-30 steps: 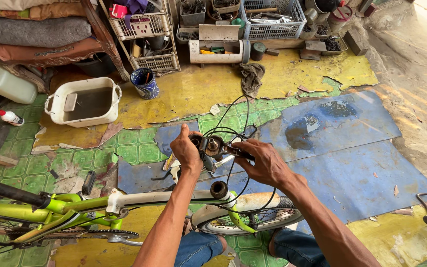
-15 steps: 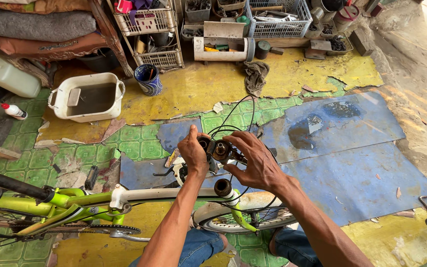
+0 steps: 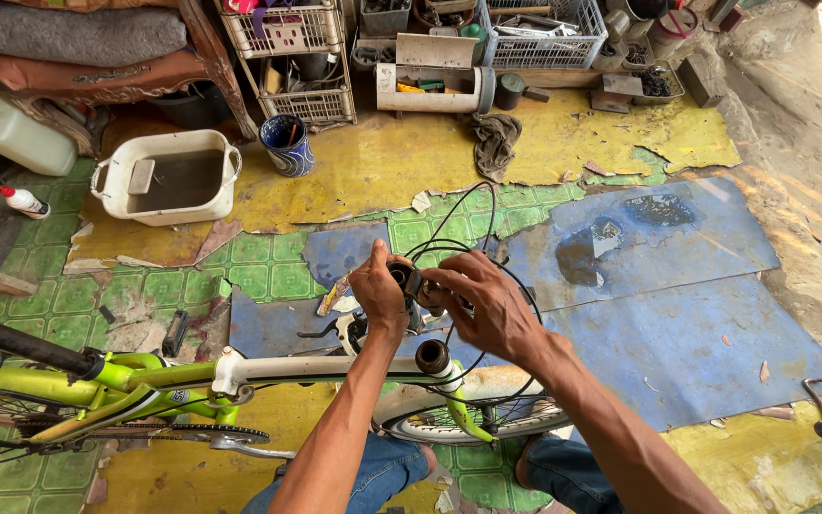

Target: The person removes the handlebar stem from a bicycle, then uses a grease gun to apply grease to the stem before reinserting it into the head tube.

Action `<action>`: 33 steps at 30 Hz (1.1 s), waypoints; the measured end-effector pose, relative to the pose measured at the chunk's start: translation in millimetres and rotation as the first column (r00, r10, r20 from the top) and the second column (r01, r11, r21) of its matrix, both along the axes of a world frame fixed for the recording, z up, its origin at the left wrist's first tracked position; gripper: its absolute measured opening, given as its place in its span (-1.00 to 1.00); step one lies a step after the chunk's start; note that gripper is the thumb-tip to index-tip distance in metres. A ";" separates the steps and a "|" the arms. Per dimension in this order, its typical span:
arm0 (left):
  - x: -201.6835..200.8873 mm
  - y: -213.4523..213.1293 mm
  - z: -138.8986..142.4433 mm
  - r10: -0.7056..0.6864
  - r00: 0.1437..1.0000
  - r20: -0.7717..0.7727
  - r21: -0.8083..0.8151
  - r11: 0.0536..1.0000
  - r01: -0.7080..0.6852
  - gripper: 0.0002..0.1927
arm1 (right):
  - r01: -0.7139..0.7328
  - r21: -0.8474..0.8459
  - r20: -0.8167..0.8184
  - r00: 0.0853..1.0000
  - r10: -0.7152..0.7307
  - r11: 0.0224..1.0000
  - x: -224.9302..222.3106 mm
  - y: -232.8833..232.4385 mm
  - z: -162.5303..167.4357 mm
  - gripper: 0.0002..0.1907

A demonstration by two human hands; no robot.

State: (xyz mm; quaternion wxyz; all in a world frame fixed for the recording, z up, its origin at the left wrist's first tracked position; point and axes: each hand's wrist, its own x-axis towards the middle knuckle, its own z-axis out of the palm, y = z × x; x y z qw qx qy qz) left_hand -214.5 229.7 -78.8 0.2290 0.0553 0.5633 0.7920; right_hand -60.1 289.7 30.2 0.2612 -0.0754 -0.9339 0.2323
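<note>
Hands [image 3: 378, 286] closer together on round metal stem [image 3: 409, 282]

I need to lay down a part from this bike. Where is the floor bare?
Bare: blue floor sheet right of the right hand, and yellow flooring between white plastic tub and grey rag. Crowded: back shelves with wire baskets, and around the lime-green bicycle frame.

Black cables [image 3: 473, 214] loop over and around both hands, crowding the far and right sides. Bike frame [image 3: 316, 366] and head tube [image 3: 432, 357] block the near side. Blue floor mat [image 3: 696, 324] to the right lies open; left is open until the white tub [image 3: 166, 181].
</note>
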 end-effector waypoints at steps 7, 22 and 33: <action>0.5 3.9 3.8 0.007 0.999 0.034 0.013 1.000 -0.008 -0.42 | -0.139 0.084 0.174 0.977 0.123 0.987 -11.1 19.9 10.8 -0.75; 0.4 3.2 1.7 0.004 0.998 0.055 0.019 1.000 -0.006 -0.43 | -0.212 0.134 0.181 0.966 0.186 0.968 -13.4 19.7 26.2 -0.72; -16.1 2.4 14.3 0.056 0.996 0.064 -0.016 0.998 -0.055 -0.47 | 0.085 -0.123 -0.040 0.995 -0.090 0.989 14.1 10.4 3.0 -0.59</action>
